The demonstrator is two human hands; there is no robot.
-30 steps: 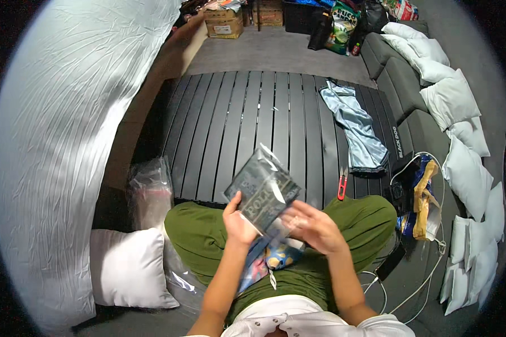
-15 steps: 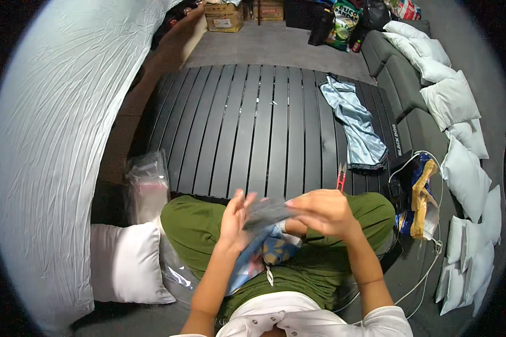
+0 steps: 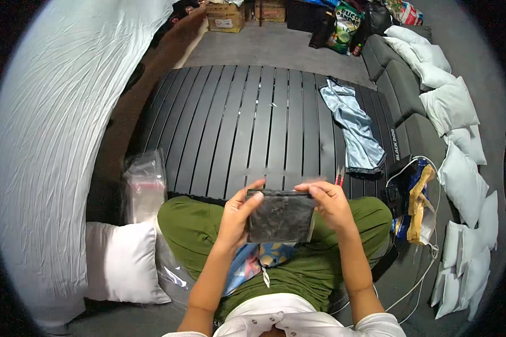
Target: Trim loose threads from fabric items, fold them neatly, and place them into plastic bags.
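A flat, dark grey rectangular pouch-like piece [image 3: 280,220] hangs upright over my lap, a darker band along its top edge. My left hand [image 3: 237,218] pinches its upper left corner between thumb and fingers. At the upper right corner, my right hand [image 3: 333,206] grips the same edge, thumb toward me. Whether it is fabric or plastic I cannot tell. Below it, a blue patterned cloth [image 3: 239,272] with yellow and pink shapes lies on my lap, partly covered. Red-handled thread snips [image 3: 339,176] rest on the slatted table's near edge, just beyond my right hand.
Ahead stands a black slatted table [image 3: 219,123] with light blue satin cloth [image 3: 354,123] on its right. Clear plastic bags [image 3: 146,191] and a white pillow [image 3: 123,261] are at left. White pillows [image 3: 461,174] line the grey sofa; a white cable [image 3: 421,281] trails at right.
The dark piece, blurred and slanted before, now hangs flat and facing me. My left hand has turned to pinch its corner, and my right hand has shifted slightly to the opposite corner.
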